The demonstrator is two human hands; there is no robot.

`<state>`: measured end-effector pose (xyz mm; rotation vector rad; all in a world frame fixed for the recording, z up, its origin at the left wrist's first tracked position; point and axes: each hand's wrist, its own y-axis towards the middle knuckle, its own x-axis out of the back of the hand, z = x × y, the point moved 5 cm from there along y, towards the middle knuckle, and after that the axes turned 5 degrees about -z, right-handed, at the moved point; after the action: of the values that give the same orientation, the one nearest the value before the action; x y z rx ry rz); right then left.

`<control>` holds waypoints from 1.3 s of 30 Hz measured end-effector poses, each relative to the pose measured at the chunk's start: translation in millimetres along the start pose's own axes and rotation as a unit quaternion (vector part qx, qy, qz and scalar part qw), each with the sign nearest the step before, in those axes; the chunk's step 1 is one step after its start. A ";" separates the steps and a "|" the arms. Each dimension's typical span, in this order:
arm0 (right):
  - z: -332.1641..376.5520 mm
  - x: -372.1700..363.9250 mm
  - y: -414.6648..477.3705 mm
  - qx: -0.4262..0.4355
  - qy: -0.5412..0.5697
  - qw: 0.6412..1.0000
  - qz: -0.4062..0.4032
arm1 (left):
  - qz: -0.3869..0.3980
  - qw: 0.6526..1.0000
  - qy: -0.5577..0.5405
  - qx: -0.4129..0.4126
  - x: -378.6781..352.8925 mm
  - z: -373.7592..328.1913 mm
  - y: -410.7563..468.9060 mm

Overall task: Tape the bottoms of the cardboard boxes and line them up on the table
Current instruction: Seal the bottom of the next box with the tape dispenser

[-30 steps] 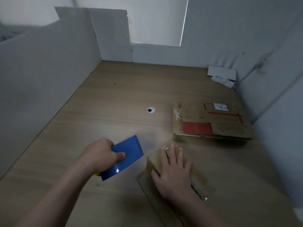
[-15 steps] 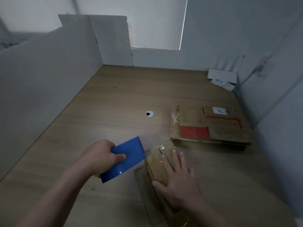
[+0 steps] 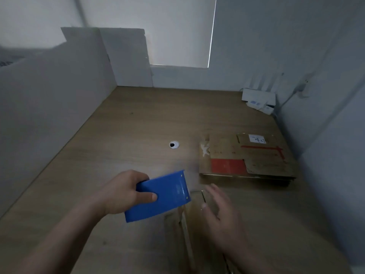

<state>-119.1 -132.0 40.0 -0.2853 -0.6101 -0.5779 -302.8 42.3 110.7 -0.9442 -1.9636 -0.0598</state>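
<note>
My left hand [image 3: 124,192] grips a blue tape dispenser [image 3: 160,196] just above the wooden table [image 3: 122,139]. Its front edge sits at the near-left corner of a small cardboard box [image 3: 187,220], which is blurred and lies low in front of me. My right hand [image 3: 219,212] lies over that box with its fingers straight and spread. A stack of flattened cardboard boxes [image 3: 246,159] with a red patch and a white label lies on the table to the right.
White partition boards [image 3: 49,91] wall the table on the left and at the back. A white router [image 3: 258,97] with a cable stands in the far right corner. A round cable hole [image 3: 174,144] sits mid-table. A grey wall runs close on the right.
The dispenser has moved right, up to the small box. My right hand has slid back toward me along the box top, and the box now looks blurred.
</note>
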 end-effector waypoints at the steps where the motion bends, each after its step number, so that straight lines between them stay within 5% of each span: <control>1: 5.6 3.7 7.1 -0.024 0.092 0.995 0.006 | 0.006 1.000 -0.008 -0.019 1.6 -3.8 2.0; 7: 21.3 12.9 33.1 -0.083 0.369 0.922 0.081 | 0.033 0.992 -0.057 -0.105 14.0 -24.8 5.9; 12: 12.7 3.4 36.4 -0.080 0.438 0.890 0.101 | 0.053 0.990 -0.048 -0.123 14.3 -27.5 11.0; 18: 3.2 -7.0 34.8 -0.148 0.383 0.905 0.115 | 0.068 0.987 -0.050 -0.139 11.9 -24.0 16.1; 25: 0.1 -11.0 26.6 -0.228 0.406 0.877 0.119 | 0.078 0.983 -0.057 -0.159 3.4 -19.8 26.5; 30: 3.0 14.2 37.7 -0.181 0.357 0.910 0.105 | 0.107 0.974 -0.109 -0.170 2.7 -16.0 35.6; 39: -41.4 43.4 78.9 -0.266 0.287 0.920 0.016 | 0.098 0.984 -0.126 -0.079 1.9 23.3 57.4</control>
<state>-24.9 -104.0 27.2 -0.6067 0.1336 -0.7509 -283.5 93.0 80.7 -1.2992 -2.1074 0.0187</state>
